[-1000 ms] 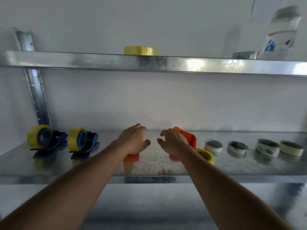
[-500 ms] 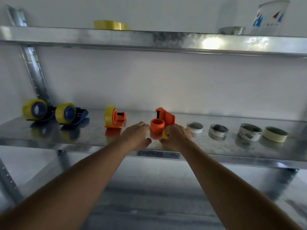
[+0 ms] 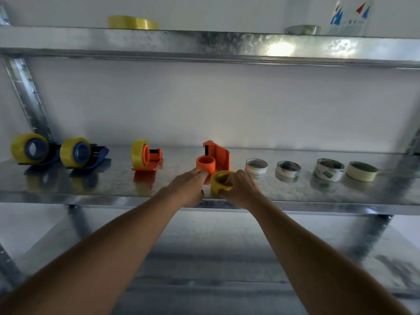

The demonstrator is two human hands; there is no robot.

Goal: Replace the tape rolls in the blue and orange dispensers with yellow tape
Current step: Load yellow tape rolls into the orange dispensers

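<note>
A metal shelf (image 3: 295,194) spans the view, with a second shelf (image 3: 204,42) above it and a slotted upright (image 3: 27,98) at the left. On the upper shelf lie a flat yellow roll (image 3: 133,22), a grey roll (image 3: 302,30) and a printed white pack (image 3: 350,15) at the right.

Along the lower shelf, from the left, stand two blue dispensers (image 3: 34,151) (image 3: 84,153), each carrying yellow tape, just beside each other. Well to their right stands an orange dispenser (image 3: 146,155), also loaded with yellow tape. Near the middle is a second orange dispenser (image 3: 216,155), lying on its side so its bare hub (image 3: 205,163) points upward; no tape sits on it. To its right runs a row of four rolls lying flat: two white ones (image 3: 256,165) (image 3: 288,169), a white one with green print (image 3: 328,169) and a cream one (image 3: 361,171).

The right hand (image 3: 241,187) grips a yellow tape roll (image 3: 221,181) at the shelf's front edge, fingers curled into its core and round its rim. The roll is just in front and right of the bare hub, apart from it. The left hand (image 3: 188,185) lies beside it, fingers straight, tips touching the base of the hub. Nothing stands between roll and hub.
</note>
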